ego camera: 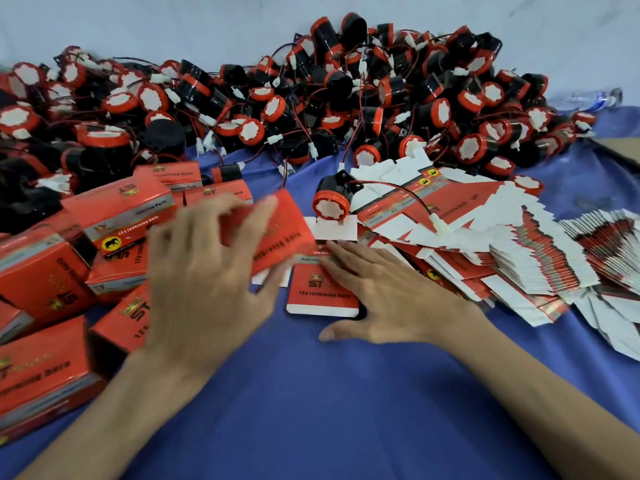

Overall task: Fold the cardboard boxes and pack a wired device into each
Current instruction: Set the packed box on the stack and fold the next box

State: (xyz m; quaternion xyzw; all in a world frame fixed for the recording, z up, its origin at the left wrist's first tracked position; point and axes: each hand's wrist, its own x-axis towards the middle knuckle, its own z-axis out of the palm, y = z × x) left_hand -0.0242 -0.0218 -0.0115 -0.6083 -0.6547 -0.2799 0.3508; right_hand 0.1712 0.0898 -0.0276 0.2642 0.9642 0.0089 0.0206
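Here flat carton (318,296) under straight right fingers (349,263); left fingers (251,221) spread, blurred, over box (292,233).

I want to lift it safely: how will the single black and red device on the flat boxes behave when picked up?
The device looks rigid and round, so it may roll if pushed. Its thin wire probably hangs floppy, and the white connector could snag on the flat boxes.

Boxes (45,282) left, blanks (540,258) right, devices (311,98), perhaps bottle (585,98), behind.
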